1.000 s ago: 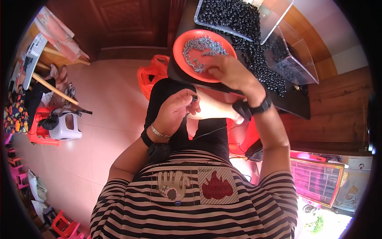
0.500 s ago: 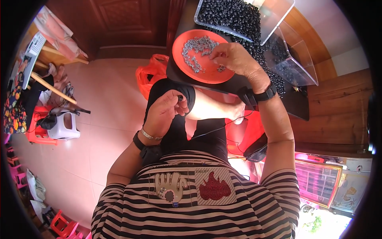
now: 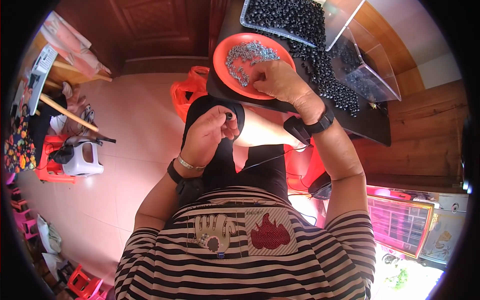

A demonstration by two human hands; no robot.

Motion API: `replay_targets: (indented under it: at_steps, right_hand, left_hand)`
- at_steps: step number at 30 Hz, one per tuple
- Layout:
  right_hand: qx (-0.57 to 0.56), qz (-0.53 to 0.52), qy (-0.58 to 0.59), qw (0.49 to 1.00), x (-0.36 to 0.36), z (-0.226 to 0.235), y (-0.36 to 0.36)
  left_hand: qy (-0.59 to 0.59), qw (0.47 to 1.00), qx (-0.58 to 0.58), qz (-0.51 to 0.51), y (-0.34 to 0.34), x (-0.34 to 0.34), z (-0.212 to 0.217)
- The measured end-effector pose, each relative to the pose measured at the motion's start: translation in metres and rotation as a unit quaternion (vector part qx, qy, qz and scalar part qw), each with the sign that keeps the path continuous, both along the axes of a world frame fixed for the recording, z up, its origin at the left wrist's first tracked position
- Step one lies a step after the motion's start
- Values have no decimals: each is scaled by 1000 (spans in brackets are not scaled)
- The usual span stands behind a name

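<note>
Black, small, rounded piece [image 3: 229, 116]: one, pinched in left hand [image 3: 207, 136]. Beneath right hand [image 3: 286, 84]: one round red plate [image 3: 220, 69], tiny silvery pieces [image 3: 241, 53] beyond counting. Right grip partly hidden; cannot tell whether pinching anything.

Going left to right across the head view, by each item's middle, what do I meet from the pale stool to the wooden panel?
Pale stool → left hand → small black piece → orange-red plate → right hand → right wrist's black band → wooden panel.
</note>
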State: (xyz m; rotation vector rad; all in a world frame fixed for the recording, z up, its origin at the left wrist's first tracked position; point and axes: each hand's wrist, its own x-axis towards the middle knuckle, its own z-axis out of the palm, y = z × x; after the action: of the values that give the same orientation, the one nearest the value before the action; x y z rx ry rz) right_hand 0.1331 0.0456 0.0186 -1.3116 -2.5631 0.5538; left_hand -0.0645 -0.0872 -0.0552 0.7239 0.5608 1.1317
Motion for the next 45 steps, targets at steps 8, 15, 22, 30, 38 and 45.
replay_targets:
  at_steps: [8,15,22,30,38,45]
  right_hand:
    - [-27,-51,157,986,8,21,-24]
    - [-101,30,278,955,2,39,-72]
    - [-53,11,250,967,11,32,-77]
    - [-77,25,382,921,8,14,-87]
    - [118,39,317,940,7,5,-90]
    - [104,63,320,940,14,11,-82]
  left_hand:
    - [-24,999,29,-12,18,12,27]
    - [-53,998,21,-20,21,26,30]
    - [-7,1000,11,-23,20,31,29]
    - [-47,999,2,-20,17,39,34]
    - [-57,997,45,-34,17,41,35]
    - [-33,998,41,-28,15,35,28]
